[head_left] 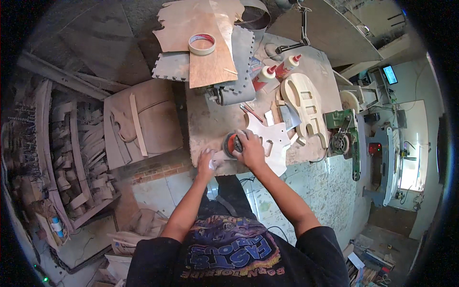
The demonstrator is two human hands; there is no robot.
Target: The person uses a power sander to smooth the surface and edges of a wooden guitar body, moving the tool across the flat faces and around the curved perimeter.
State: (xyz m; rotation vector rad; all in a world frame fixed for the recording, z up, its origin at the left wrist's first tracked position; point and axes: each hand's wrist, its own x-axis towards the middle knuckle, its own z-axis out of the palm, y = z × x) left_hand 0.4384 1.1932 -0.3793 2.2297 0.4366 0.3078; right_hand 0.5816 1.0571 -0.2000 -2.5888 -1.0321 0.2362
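While the right hand [249,147] presses down with its fingers wrapped over the top of a round orange-and-black power sander [233,143], the left hand [206,160] lies flat with fingers together on the near end of a pale, flat, guitar-body-shaped wooden cutout [270,138]. That cutout lies on the dusty, worn wooden workbench [210,124], close to its near edge, and stretches away to the right of the right fingers, with slots cut through its smooth face. Just below the left fingertips the bench edge drops off to a pale tiled floor [315,186], which gives open room on the person's side.

Beyond the right fingers, further across the bench, rests a second, thicker unfinished wooden guitar body [303,103] with routed cavities. Past it stand two white glue bottles with red caps [275,71], lying tilted; what is left in them cannot be told. Further out from the left fingers a thin brown plywood sheet [205,43] overlaps grey, jigsaw-edged foam mats [241,52], and a roll of beige masking tape [202,44] sits on the plywood. Far to the left of the left hand, an open wooden bin [71,158] is packed with curved offcuts. To the right of the right hand a green belt machine [342,131] stands against the bench end.
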